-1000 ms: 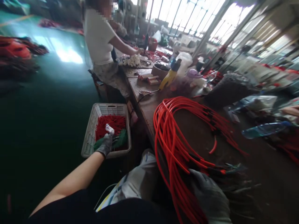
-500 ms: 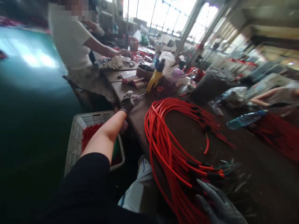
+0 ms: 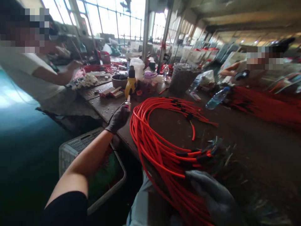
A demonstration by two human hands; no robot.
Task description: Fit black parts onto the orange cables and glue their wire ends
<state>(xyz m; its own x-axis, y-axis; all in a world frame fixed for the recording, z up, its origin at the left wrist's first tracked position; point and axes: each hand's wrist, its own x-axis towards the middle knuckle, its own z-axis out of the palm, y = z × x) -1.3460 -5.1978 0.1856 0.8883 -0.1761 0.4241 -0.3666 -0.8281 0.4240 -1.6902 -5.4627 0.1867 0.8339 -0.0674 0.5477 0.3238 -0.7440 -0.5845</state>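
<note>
Wearing a dark glove, my left hand (image 3: 119, 119) is closed round a small tool with a pale tip (image 3: 128, 101) and a dark cord, beside the table edge. Just beyond it a yellow and black heat gun (image 3: 130, 84) stands on the table. Bundled red cables (image 3: 150, 131) curve in a loop to the right of my left hand. At the lower right, my right hand (image 3: 209, 191), in a grey glove, rests on the cables near their black-sleeved ends; its fingertips are blurred, so its grip is unclear.
A pale crate (image 3: 64, 160) stands below the table edge. A person (image 3: 35, 72) works at the left, another (image 3: 249, 69) at the right. A plastic bottle (image 3: 217, 98), a dark bowl (image 3: 119, 81) and a grey block (image 3: 183, 78) sit on the table.
The view has turned right. My left hand now holds the tool upright near the heat gun. My right hand has moved up onto the cables, its fingers closer together.
</note>
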